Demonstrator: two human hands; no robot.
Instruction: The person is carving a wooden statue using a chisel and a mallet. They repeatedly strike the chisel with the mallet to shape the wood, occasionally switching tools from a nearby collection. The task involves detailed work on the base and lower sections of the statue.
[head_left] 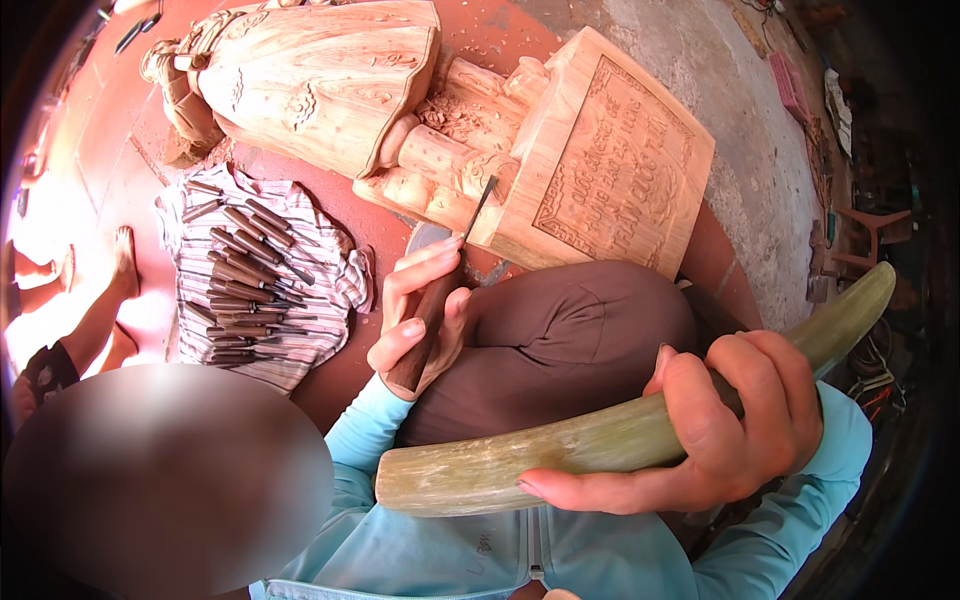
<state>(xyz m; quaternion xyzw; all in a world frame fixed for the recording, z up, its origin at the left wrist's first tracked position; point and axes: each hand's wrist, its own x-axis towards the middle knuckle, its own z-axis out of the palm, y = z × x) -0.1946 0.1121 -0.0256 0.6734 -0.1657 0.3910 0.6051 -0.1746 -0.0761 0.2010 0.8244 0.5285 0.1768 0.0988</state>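
In my left hand (412, 295) is a carving chisel (428, 325), its dark wooden handle gripped and its thin steel blade pointing up and away. The blade's tip appears over the lower part of a carved wooden statue (330, 75), near the square base; I cannot tell whether it touches. That statue lies on its side, with a robe, flower reliefs and a base panel (620, 165) of raised lettering inside a patterned border. My right hand (735, 430) wraps round a long, curved, greenish club (590, 440), held across my lap and apart from the chisel.
Left of my knees, a striped cloth (340, 345) bears several wooden-handled chisels (245, 265). Another person's bare feet (125, 262) are at the far left. Wood shavings lie in the carving's hollows. A pink basket (790, 88) and a reddish stool (868, 235) stand at right.
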